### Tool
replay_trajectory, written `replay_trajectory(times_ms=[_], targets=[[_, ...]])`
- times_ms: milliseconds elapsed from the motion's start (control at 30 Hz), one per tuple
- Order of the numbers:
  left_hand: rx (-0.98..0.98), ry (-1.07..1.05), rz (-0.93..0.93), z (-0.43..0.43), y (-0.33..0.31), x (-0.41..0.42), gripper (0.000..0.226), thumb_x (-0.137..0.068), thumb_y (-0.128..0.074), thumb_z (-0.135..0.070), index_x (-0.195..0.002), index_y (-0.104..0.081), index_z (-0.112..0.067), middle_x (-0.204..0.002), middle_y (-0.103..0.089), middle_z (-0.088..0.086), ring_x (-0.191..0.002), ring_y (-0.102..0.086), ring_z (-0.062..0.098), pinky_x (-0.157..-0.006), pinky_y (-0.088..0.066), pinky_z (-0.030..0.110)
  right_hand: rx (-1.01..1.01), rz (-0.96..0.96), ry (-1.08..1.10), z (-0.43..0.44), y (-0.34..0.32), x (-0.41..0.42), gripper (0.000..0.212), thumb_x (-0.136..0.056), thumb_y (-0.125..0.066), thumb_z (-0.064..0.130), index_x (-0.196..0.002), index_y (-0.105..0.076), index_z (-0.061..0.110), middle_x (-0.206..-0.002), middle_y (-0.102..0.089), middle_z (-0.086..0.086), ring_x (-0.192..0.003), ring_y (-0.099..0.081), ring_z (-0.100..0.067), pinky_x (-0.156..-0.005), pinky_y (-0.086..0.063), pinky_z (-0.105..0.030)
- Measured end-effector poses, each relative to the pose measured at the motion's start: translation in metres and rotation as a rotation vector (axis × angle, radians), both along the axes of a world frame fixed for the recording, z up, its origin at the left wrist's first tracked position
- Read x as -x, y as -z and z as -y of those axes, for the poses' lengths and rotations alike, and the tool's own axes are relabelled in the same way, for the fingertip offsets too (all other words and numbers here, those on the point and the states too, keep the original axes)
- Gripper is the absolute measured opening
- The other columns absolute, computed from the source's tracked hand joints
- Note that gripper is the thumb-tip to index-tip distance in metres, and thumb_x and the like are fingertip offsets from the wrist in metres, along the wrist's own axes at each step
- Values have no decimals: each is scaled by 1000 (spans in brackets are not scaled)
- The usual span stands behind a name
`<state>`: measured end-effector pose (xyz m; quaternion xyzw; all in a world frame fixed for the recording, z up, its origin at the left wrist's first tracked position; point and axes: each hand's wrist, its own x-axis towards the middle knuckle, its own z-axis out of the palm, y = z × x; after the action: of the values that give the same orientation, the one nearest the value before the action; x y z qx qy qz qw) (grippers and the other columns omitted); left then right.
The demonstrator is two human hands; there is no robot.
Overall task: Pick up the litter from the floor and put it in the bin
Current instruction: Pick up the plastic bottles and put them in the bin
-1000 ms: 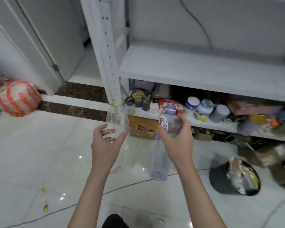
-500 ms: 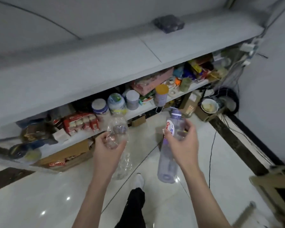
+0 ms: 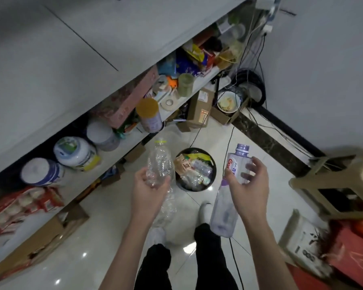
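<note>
My left hand (image 3: 149, 189) grips a crumpled clear plastic bottle (image 3: 160, 164) with a yellow neck ring, held upright. In my right hand (image 3: 248, 185) is a taller purple-tinted bottle (image 3: 225, 214) with a white label and no cap, tilted a little. A round black bin (image 3: 213, 164) stands on the white tiled floor just beyond and between the two hands, filled near its rim with wrappers and plastic. Both bottles hang above the floor, short of the bin's mouth. My legs and white shoes show below.
A low white shelf (image 3: 117, 147) packed with tins, jars and packets runs along the left. Cardboard boxes (image 3: 201, 107) and a bowl sit in the far corner with black cables (image 3: 249, 84). A wooden stool (image 3: 333, 185) and a red bag (image 3: 348, 248) stand at right.
The view has swung right along the shelf and tipped down, bringing the bin, stool and my legs into sight. Both hands kept hold of their bottles and stayed at the same height.
</note>
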<state>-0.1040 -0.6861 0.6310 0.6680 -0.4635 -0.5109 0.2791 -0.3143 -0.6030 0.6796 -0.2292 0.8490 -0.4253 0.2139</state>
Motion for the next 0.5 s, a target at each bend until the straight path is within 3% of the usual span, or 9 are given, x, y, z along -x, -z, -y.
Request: replay_trajectory(times_ms=[100, 333, 500], targets=[[-41, 11, 16, 16, 30, 40, 68, -70, -84, -44, -122, -41, -34, -103, -60, -13, -78, -64, -11, -63, -53, 20, -12, 33, 14, 20, 33, 36, 78, -79, -80, 41, -144, -40, 24, -132, -53, 6, -109, -58, -9, -92, -56, -42], [-101, -75, 81, 48, 122, 132, 62, -78, -80, -38, -125, -41, -38, -101, -59, -17, -80, -60, -16, -56, -47, 7, -55, 129, -52, 79, 129, 118, 76, -78, -80, 42, -142, -41, 27, -128, -53, 11, -107, -58, -3, -91, -55, -35], [-120, -158, 109, 59, 199, 174, 62, -80, -80, -33, -129, -43, -29, -95, -57, -21, -76, -60, -17, -54, -41, 1, -85, 177, -130, 114, 210, 145, 77, -77, -79, 48, -141, -40, 31, -129, -53, 12, -108, -57, -2, -87, -53, -29]])
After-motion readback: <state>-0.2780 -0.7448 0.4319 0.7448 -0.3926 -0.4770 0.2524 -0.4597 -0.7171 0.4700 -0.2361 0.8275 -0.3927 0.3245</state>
